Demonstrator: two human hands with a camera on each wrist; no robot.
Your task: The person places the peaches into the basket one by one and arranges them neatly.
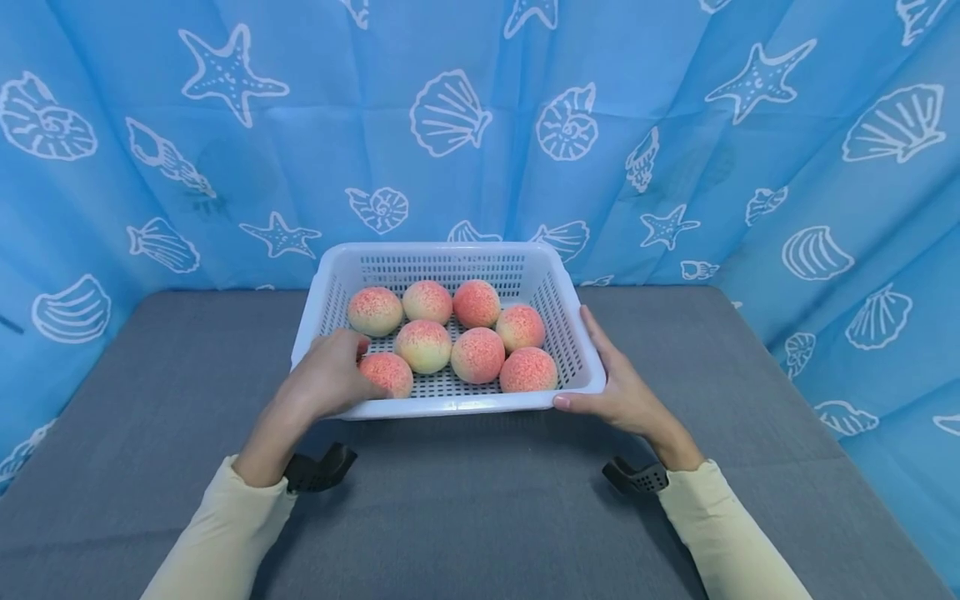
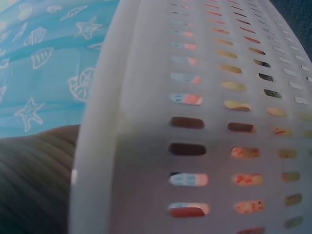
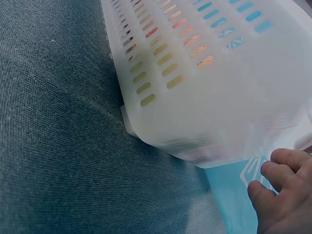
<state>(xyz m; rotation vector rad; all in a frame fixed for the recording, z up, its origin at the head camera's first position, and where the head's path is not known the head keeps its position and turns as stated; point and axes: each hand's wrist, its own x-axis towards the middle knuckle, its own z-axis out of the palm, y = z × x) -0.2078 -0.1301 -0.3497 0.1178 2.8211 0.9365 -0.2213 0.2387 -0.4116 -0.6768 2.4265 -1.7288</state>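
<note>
A white plastic basket [image 1: 448, 407] with slotted walls holds several round peaches, reddish-pink with pale yellow patches. My left hand [image 1: 330, 379] reaches over its left front corner, thumb and fingers curled round the peach [image 1: 388, 372] nearest that corner. In the left wrist view, the basket's wall [image 2: 146, 146] hides most of that hand. At the right front corner is my right hand [image 1: 618, 392], its thumb at the front rim and its fingers stretched along the right side. The right wrist view shows these fingers [image 3: 278, 178] fairly straight beside the basket's outer wall [image 3: 219, 107].
The basket stands on a table with a dark grey cloth [image 1: 480, 508], near its back edge. Behind and to the right hangs a blue curtain [image 1: 315, 108] with white shells and starfish. Both wrists wear a black device [image 1: 318, 471].
</note>
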